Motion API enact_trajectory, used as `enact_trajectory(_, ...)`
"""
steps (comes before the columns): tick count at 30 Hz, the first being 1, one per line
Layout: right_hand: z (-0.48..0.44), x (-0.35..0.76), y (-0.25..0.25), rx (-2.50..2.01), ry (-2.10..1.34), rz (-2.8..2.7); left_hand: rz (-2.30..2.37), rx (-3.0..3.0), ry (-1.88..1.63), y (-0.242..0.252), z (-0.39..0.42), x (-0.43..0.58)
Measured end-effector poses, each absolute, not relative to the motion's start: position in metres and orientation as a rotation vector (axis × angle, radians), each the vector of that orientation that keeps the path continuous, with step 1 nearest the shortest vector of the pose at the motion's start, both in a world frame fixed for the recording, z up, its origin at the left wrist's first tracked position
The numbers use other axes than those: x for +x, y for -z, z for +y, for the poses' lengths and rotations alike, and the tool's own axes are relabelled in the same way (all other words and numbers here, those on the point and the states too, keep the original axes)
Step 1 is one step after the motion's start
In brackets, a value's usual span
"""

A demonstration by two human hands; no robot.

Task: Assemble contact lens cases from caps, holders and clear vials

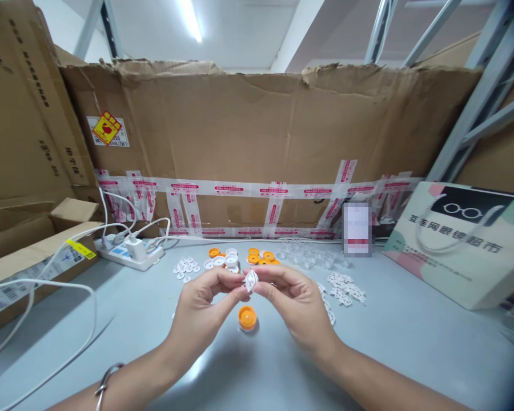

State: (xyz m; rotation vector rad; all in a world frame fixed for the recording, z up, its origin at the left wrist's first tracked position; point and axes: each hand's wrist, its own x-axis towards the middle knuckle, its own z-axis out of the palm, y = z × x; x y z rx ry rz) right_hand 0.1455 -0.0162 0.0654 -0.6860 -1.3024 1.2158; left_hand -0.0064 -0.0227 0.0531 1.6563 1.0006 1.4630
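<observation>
A small white plastic part [251, 281] is pinched between both hands above the table; its exact kind is too small to tell. My left hand [208, 299] grips it from the left with thumb and fingertips. From the right, my right hand [297, 302] holds the same part between thumb and index finger. Below them a round orange cap-like piece [247, 318] with a pale underside rests on the table. Behind the hands lie orange round pieces [254, 255] and white round pieces [231, 258], partly hidden by the fingers.
Small white discs [185, 267] lie at left, white perforated pieces [346, 288] at right, clear plastic cups [312, 253] behind. A power strip [131, 251] with white cables and an open carton [38, 257] stand left. A printed bag [458, 245] stands right; cardboard [261, 125] walls the back.
</observation>
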Motion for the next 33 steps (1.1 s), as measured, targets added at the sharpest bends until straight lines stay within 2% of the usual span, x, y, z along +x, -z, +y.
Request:
enact_trajectory(10,-0.017,0.146,-0.058,-0.714,-1.156,-1.403,1.066,1.722,-1.462,-0.052,-0.023,-0.006)
enact_trajectory(19,-0.017,0.143,-0.055,-0.780,-1.304,-1.291,1.083,2.175,-1.596,-0.051,-0.017,-0.009)
enact_trajectory(33,-0.020,0.142,-0.054,-0.838,-1.439,-1.199,1.121,2.402,-1.513,-0.046,-0.017,-0.010)
